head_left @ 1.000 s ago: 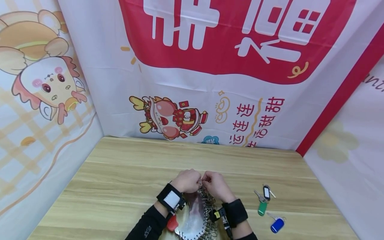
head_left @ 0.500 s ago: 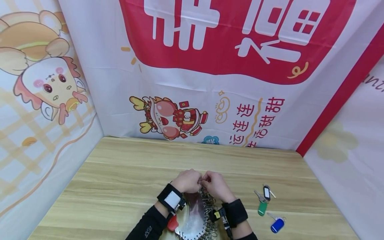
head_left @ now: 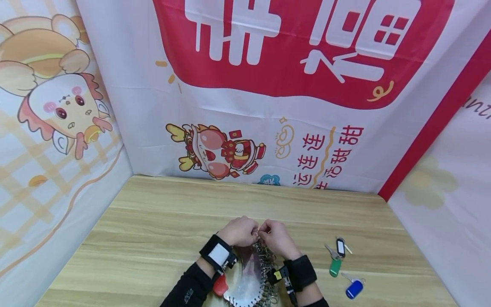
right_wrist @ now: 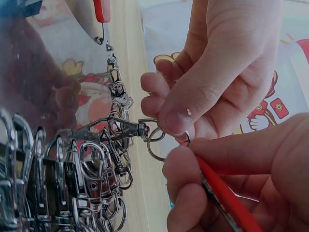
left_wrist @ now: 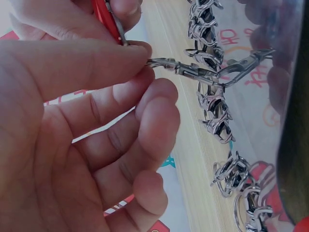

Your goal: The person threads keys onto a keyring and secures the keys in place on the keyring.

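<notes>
My left hand (head_left: 238,231) pinches a small metal split ring (right_wrist: 154,149) between thumb and index finger. The ring is joined to a silver swivel clasp (left_wrist: 193,71) on the rim of a shiny, mirror-like metal plate (head_left: 247,281). Many more clasps (right_wrist: 108,186) and rings crowd along that rim. Close against the left fingertips, my right hand (head_left: 279,239) pinches a slim red piece with a metal edge (right_wrist: 227,198), its end right at the ring. Its kind cannot be told. The left hand's other fingers lie loosely bent.
To the right on the wooden table (head_left: 161,213) lie keys with a black tag (head_left: 340,246), a green tag (head_left: 335,267) and a blue tag (head_left: 354,288). A red object (head_left: 220,285) sits by the plate's left side. Printed cloth (head_left: 145,128) walls the back and sides.
</notes>
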A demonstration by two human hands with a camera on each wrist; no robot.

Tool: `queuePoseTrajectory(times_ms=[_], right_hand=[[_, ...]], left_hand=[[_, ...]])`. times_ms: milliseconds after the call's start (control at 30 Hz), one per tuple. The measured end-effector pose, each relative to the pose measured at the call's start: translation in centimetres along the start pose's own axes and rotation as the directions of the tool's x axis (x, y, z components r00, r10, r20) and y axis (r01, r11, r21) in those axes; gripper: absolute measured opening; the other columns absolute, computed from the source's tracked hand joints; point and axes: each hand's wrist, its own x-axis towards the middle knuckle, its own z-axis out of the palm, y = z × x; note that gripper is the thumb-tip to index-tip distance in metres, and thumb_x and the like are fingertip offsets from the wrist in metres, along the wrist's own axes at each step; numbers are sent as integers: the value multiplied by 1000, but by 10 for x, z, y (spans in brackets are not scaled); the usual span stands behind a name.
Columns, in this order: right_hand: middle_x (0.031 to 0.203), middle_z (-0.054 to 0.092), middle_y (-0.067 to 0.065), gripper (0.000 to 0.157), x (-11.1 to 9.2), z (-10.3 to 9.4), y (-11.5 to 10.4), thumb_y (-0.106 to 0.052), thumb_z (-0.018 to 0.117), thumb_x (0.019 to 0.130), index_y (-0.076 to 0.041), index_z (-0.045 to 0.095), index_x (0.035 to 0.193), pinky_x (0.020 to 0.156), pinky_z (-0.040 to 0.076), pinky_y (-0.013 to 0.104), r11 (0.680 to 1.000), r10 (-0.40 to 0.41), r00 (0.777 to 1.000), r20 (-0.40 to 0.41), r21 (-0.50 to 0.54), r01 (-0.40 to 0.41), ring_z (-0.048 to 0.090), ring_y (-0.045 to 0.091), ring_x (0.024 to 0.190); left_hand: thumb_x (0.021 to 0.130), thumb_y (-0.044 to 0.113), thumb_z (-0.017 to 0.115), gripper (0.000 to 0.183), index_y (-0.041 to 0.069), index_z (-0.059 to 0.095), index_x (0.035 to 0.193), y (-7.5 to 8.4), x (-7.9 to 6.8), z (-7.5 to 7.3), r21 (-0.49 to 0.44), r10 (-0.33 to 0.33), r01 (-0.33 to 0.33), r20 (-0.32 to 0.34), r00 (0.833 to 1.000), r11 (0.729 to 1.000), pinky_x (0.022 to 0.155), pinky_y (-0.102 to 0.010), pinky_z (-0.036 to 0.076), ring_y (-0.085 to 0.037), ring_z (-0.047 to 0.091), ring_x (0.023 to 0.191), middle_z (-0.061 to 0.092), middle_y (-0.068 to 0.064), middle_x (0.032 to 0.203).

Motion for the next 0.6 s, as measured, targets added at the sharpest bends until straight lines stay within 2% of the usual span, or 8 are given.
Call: queuePoseTrajectory(times_ms=[167,333,467,600], right_hand=[[68,60,16,8,0,0,1,3,56,87,3,59,80,46,41,24,1000,19,1000,-2,-7,-19,61,29,58],[66,60,15,9,2,2,0,1,56,87,1,60,79,46,40,24,998,58,998,-14,6,-58,60,26,57],[66,61,14,9,3,3,2,0,56,88,1,60,80,46,40,24,997,73,997,-24,26,-72,60,26,57],[69,60,12,8,3,2,3,1,56,88,3,60,81,47,42,25,995,77,997,-27,60,-75,61,27,58]], left_hand=[[84,8,64,28,15,49,61,-3,1,-1,5,26,-26,-21,999,1000,48,-22,33,-9,41,48,41,6,54],[83,6,65,27,15,51,61,-4,1,0,0,10,-10,-47,999,1000,48,-21,34,-8,42,48,42,7,54],[83,4,63,26,14,52,61,-4,2,-1,-25,-11,10,-34,999,1000,47,-21,34,-8,42,47,43,6,54],[82,2,63,25,14,54,62,-4,2,-1,-28,-2,2,-15,1000,1000,49,-21,35,-8,44,49,46,6,55]])
